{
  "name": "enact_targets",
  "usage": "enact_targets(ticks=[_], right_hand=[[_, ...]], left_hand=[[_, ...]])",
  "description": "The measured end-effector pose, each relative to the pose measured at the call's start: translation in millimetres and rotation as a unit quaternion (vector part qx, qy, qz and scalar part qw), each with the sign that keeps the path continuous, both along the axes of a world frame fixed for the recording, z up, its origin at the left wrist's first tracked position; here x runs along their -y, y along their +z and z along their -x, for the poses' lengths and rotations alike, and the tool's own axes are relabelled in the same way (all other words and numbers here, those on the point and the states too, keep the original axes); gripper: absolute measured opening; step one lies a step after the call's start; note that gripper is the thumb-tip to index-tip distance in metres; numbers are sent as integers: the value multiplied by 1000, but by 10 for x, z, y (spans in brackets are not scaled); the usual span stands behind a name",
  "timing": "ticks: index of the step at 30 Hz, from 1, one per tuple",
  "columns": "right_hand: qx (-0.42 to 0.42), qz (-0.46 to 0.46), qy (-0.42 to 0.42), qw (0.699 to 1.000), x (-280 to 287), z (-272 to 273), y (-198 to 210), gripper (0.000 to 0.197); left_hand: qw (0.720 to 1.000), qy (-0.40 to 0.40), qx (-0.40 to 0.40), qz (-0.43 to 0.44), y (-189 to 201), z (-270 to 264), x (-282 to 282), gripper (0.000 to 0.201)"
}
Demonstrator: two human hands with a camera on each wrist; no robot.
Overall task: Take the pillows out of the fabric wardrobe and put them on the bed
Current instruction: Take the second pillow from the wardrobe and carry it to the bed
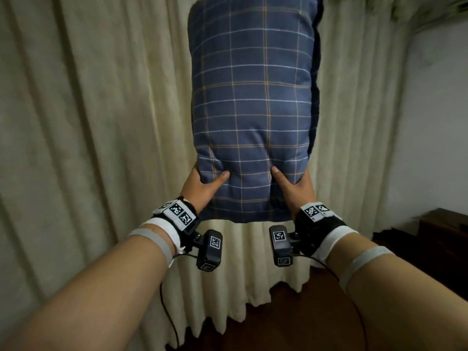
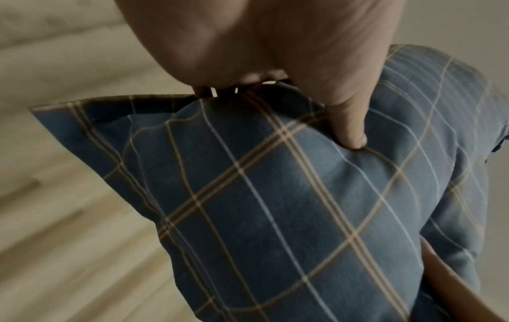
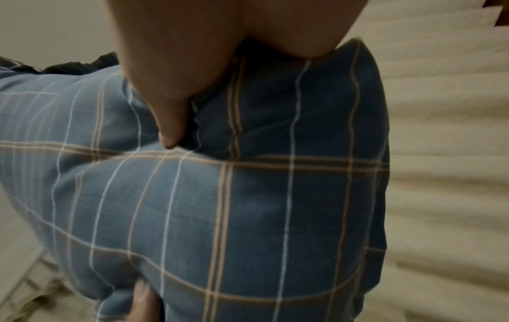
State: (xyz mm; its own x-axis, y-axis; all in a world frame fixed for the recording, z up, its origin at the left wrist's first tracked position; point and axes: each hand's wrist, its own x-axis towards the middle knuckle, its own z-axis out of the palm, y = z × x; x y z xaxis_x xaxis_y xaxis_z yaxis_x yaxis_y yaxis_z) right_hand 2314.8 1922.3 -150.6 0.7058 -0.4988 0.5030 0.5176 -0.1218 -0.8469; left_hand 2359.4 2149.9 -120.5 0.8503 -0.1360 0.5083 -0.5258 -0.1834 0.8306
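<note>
Carrying is the step in hand: left hand (image 1: 202, 184) and right hand (image 1: 295, 187) both clamp the plaid pillow (image 1: 253, 102) near its lower end. No bed is in view, so the next move probably calls for turning to find it.

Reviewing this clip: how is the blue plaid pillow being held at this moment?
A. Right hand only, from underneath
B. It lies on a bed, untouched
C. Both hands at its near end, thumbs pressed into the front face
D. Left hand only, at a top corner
C: the left hand and right hand both grip the near end of the pillow, each thumb denting the fabric, in front of the curtain.
</note>
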Motion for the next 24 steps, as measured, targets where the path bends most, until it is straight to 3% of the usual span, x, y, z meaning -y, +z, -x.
enact_targets(ticks=[5,10,18,24], right_hand=[[-17,5,-102,995,613,-695,-70,78],[-76,5,-232,970,1501,-882,-46,86],[-132,-35,-385,913,2750,-483,-343,91],[-123,-90,-460,875,4055,-625,-562,85]], left_hand=[[995,-98,-16,3,-75,-1145,772,53],[976,-212,-44,-10,-101,-1912,1929,44],[922,-376,-96,-9,-455,-2180,3932,65],[896,-420,-108,-95,-571,-2501,5533,111]])
